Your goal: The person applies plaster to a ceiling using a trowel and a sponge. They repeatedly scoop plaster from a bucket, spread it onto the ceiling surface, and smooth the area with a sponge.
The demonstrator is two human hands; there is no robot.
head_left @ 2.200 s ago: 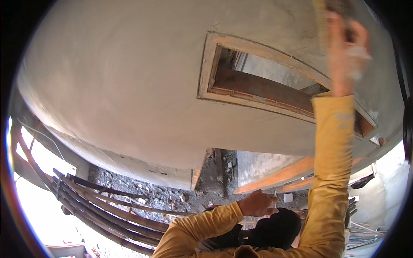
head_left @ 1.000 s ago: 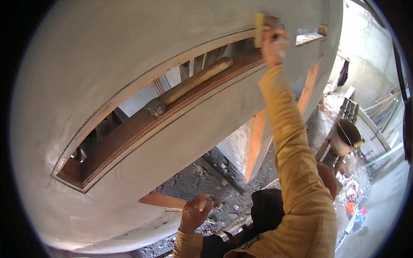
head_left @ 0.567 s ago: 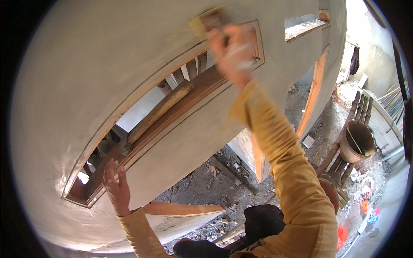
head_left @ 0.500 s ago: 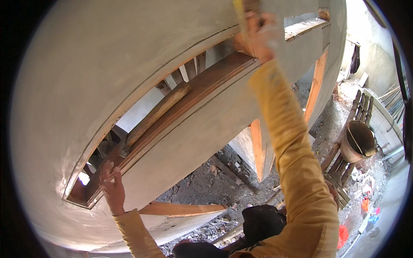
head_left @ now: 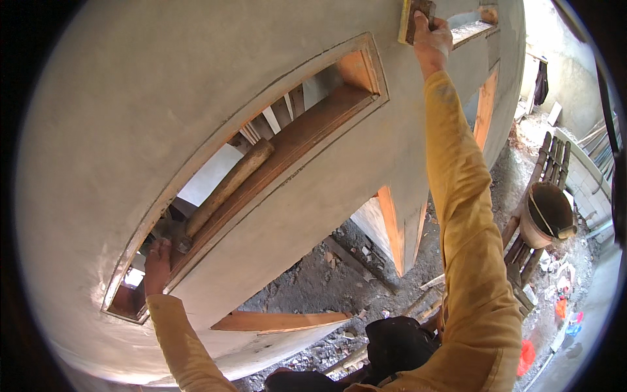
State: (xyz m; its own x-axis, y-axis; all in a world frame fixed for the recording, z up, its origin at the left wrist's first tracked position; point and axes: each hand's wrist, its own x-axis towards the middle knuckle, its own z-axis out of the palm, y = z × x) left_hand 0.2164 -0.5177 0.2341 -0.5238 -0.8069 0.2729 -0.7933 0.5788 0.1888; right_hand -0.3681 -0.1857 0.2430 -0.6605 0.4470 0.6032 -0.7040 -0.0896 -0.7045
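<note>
My right hand (head_left: pixel 432 46) is closed on a sponge float (head_left: pixel 411 19), a brown block with a yellow face, held close to the grey plastered wall (head_left: pixel 287 215) at the upper right. On the left, my left hand (head_left: pixel 157 266) rests over the lower edge of a long wooden window frame (head_left: pixel 320 124). Its fingers lie on the sill and hold nothing I can see. Just beyond those fingertips, a tool with a thick wooden handle (head_left: pixel 228 189) lies along the sill. Its lower end is dark and partly hidden.
More openings with bare wooden frames (head_left: pixel 390 228) sit below and right. Rubble and a dark plank (head_left: pixel 359 264) lie on the ground. A bucket (head_left: pixel 545 212) with a handled tool stands on a platform of wooden poles (head_left: pixel 555 157) at the right.
My right hand and the sponge float have moved right, away from the frame's upper corner. My left hand has shifted up and left onto the sill.
</note>
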